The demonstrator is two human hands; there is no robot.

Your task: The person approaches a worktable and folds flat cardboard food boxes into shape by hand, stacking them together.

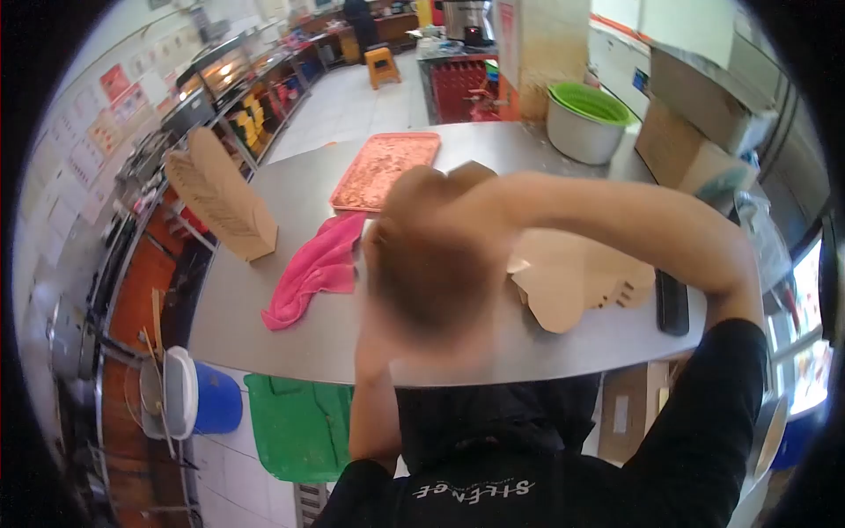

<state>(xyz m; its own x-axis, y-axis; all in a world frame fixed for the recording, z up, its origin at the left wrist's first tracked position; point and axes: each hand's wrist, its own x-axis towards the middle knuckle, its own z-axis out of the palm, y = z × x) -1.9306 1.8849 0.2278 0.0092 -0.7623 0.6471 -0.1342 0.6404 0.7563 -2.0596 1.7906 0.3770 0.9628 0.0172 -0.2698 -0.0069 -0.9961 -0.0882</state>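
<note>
Both hands are close to the camera and badly blurred around a brown cardboard piece (pixel 471 173), whose angular edge sticks up behind them. My left hand (pixel 374 326) comes up from below, on the left side of the piece. Bent over from the right, my right hand (pixel 440 211) grips it from above. The blur hides individual fingers and the shape of the cardboard between the hands. To the right lie flat brown cardboard blanks (pixel 572 277) with cut slots. A pink cloth (pixel 319 268) is crumpled to the left of my hands.
On the steel table (pixel 238 326) are a pink speckled tray (pixel 387 167), a standing stack of brown cardboard cartons (pixel 220 198), a white tub with a green basket (pixel 588 123), and a black phone-like object (pixel 672 304). A green bin (pixel 299 427) and blue bucket (pixel 216 400) stand below.
</note>
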